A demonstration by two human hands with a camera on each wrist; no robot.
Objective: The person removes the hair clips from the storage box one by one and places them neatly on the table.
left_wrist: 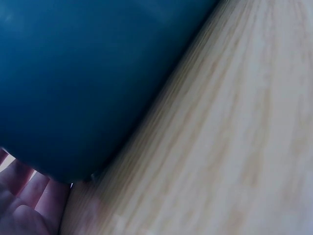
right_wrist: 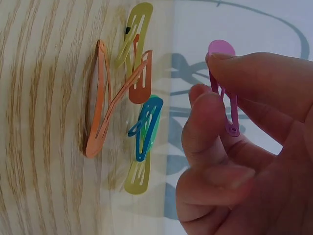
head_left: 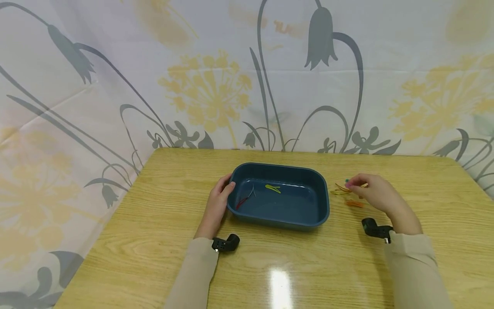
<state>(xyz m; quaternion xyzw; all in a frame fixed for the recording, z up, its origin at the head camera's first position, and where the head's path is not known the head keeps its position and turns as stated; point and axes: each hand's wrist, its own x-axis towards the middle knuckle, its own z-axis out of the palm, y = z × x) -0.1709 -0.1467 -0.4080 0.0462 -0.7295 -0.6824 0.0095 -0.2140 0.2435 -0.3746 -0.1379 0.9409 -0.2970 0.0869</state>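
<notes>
mid-pickup: right hand [right_wrist: 244,147] pinching purple hair clip [right_wrist: 224,88] above clip pile [right_wrist: 124,93]; left hand [head_left: 217,205] curled on blue tray [head_left: 320,214] rim. next, probably carry to tray, release.

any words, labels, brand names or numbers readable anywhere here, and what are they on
None: no readable text shows in any view.
The blue tray is plain, with no label or brand on its walls.
The purple hair clip pinched in the right hand has no marking, nor do the clips in the pile on the table.
The curtain bears only flower patterns.
The left hand holds the tray's end.
</notes>
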